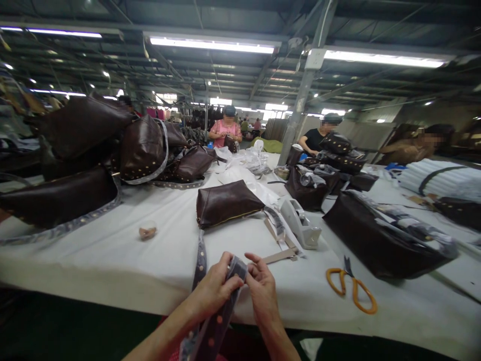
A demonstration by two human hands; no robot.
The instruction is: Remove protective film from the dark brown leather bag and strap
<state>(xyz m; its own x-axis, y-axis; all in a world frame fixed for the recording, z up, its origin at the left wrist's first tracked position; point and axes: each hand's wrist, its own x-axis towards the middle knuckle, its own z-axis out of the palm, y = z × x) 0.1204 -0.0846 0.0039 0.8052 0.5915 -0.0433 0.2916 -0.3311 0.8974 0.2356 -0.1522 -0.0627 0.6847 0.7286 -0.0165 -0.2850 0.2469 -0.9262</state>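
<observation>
My left hand (216, 287) and my right hand (263, 287) meet at the near edge of the white table (112, 255). Both pinch a dark brown studded strap (214, 328) wrapped in clear film, its upper end held between the fingers. The strap hangs down toward my lap. A second run of strap (200, 260) leads from my left hand up to a dark brown leather bag (225, 202) lying on the table ahead.
Orange-handled scissors (351, 286) lie to the right, a white tape dispenser (300, 223) beyond my hands. Piles of brown bags (86, 150) stand left, more bags (379, 235) right. A small clear cup (147, 231) sits left. Other people work at the far end.
</observation>
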